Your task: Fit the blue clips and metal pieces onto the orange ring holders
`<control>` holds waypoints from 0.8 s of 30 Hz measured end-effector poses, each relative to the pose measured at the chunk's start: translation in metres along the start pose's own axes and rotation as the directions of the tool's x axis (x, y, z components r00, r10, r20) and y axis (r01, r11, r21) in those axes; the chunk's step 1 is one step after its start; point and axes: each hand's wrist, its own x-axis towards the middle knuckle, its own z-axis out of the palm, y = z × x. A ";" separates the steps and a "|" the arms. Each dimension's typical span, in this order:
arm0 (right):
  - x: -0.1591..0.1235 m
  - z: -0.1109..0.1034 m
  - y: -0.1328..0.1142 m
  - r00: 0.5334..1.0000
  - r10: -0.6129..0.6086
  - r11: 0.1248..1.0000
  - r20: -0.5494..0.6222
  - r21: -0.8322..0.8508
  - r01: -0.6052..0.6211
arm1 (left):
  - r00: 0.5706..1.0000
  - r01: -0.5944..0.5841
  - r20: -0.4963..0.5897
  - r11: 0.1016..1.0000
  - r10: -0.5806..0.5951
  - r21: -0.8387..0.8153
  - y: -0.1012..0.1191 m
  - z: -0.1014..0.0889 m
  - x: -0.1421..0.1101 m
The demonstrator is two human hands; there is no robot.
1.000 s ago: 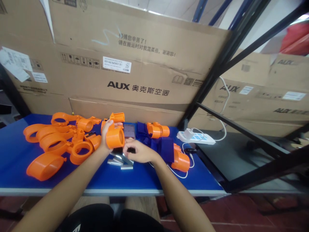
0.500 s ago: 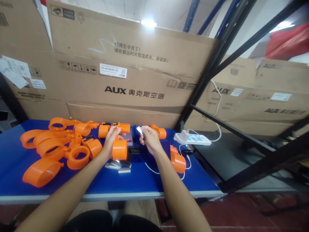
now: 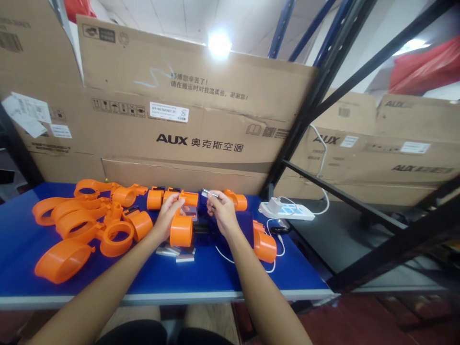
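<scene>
My left hand (image 3: 168, 216) is closed around an orange plastic part (image 3: 181, 232) with a round ring at its lower end. The part is held above the blue tabletop (image 3: 151, 278). To its right, my right hand (image 3: 223, 213) pinches a small, flat silver piece (image 3: 207, 193) between thumb and fingers. That piece points towards the upper end of the orange part, with a gap between them. Several similar flat silver pieces (image 3: 184, 258) lie below my left hand. A dark blue object (image 3: 244, 225), partly hidden by my right forearm, sits on the table.
Many orange ring-shaped parts (image 3: 64, 261) are heaped on the left. More orange parts stand along the back and at the right (image 3: 265, 247). A white power strip (image 3: 287, 209) with cables lies at the right. Large cardboard boxes (image 3: 197, 124) form a wall behind.
The camera view has tilted up slightly, so the scene sits a little lower. The silver piece has turned flatter in my right hand. My left hand keeps hold of the orange part.
</scene>
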 end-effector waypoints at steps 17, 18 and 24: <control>-0.001 0.000 0.010 0.997 0.014 0.995 0.074 -0.096 -0.006 | 0.999 0.027 0.016 0.999 -0.028 0.047 -0.006 -0.003 0.002; 0.000 0.000 0.010 0.997 0.017 0.995 0.071 -0.095 -0.010 | 0.999 0.030 0.015 0.998 -0.031 0.050 -0.006 -0.003 0.002; -0.001 0.002 0.009 0.998 0.016 0.997 0.058 -0.080 -0.012 | 0.999 0.025 0.021 0.999 -0.026 0.040 -0.007 -0.002 0.002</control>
